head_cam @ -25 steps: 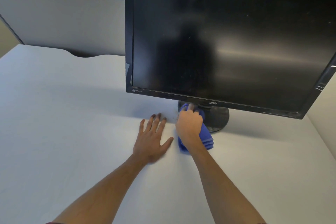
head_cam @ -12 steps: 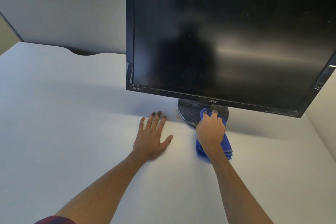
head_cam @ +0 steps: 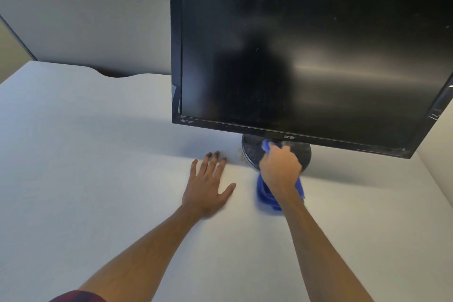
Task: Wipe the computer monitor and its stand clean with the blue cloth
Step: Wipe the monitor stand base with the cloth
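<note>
A black monitor (head_cam: pixel 306 51) with a dark, dusty screen stands on a round black stand base (head_cam: pixel 250 152) on the white desk (head_cam: pixel 98 167). My right hand (head_cam: pixel 280 169) grips the folded blue cloth (head_cam: pixel 266 197) and presses it onto the middle of the base, just under the monitor's lower edge. Most of the cloth trails off the base toward me onto the desk. My left hand (head_cam: pixel 208 185) lies flat on the desk with fingers spread, left of the base and apart from it.
Brownish crumbs (head_cam: pixel 239 155) lie on the desk at the base's left edge. A grey partition panel (head_cam: pixel 85 29) runs behind the desk at the back left. A wall closes in on the right.
My right hand slid the cloth from the left part of the base to its right, then back toward the middle. The left hand has stayed in place.
</note>
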The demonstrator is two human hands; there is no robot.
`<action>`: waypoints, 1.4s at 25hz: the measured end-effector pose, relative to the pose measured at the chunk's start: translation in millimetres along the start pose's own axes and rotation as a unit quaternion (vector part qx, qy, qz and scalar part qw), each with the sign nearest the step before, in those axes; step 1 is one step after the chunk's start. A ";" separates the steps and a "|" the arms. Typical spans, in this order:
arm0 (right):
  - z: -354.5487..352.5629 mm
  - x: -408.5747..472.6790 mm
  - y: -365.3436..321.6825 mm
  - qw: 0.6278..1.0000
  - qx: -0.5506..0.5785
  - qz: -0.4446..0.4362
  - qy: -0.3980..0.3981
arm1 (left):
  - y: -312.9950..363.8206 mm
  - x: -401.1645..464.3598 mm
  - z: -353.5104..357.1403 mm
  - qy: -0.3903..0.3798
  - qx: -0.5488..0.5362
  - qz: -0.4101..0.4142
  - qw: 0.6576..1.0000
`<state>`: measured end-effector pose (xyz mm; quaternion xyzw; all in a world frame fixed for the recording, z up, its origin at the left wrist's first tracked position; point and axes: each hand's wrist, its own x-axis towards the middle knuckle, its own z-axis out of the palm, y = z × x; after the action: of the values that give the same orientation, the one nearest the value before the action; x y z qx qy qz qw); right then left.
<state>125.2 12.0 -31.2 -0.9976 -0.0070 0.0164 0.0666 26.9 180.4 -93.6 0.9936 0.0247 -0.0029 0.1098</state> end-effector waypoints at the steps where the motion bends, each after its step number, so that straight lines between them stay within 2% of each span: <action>1: -1.7 -1.7 10.8 0.999 -0.010 0.046 0.014 | 0.3 0.5 -0.6 0.002 0.001 0.001 1.000; 2: -1.4 -2.9 16.2 0.997 -0.031 0.073 0.017 | 0.1 1.3 -0.8 0.004 0.001 0.003 1.000; 4: 5.1 -4.5 9.8 0.994 -0.085 0.060 0.011 | -0.1 1.5 0.4 0.002 0.002 0.001 1.000; 7: 16.1 -1.2 -23.0 0.994 -0.106 -0.027 0.007 | 1.2 0.3 1.5 0.006 0.000 -0.003 1.000; 11: 17.9 5.2 -57.3 0.991 -0.043 -0.125 -0.026 | 2.3 1.0 -0.9 0.000 -0.007 -0.006 1.000; 14: 10.1 6.2 -33.5 0.996 0.042 -0.073 -0.025 | 1.0 -0.3 -1.4 -0.002 -0.003 -0.004 1.000; 17: 9.6 -4.8 -3.7 0.999 0.008 0.027 0.022 | 0.4 2.0 -0.5 0.000 0.000 -0.002 1.000; 21: 13.4 -10.3 -18.4 0.999 -0.040 -0.024 -0.002 | -0.4 1.4 4.2 0.002 0.003 -0.004 1.000; 26: 6.8 4.3 -37.3 0.990 -0.005 -0.134 -0.038 | -0.3 1.9 1.8 0.001 0.003 -0.003 1.000; 28: -0.7 6.1 -28.5 0.993 0.017 -0.107 -0.048 | 0.1 1.1 1.5 0.001 0.001 -0.002 1.000; 31: -1.1 -3.3 -5.1 1.000 -0.010 0.002 0.007 | 1.1 2.0 0.9 0.001 0.004 0.000 1.000; 35: 11.2 -12.1 -12.3 0.996 -0.081 -0.039 -0.006 | 0.1 1.5 2.9 0.001 0.001 -0.003 1.000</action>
<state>112.6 25.5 -40.3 -0.9986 -0.0476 0.0195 -0.0143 28.4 179.8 -96.4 0.9937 0.0277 -0.0027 0.1082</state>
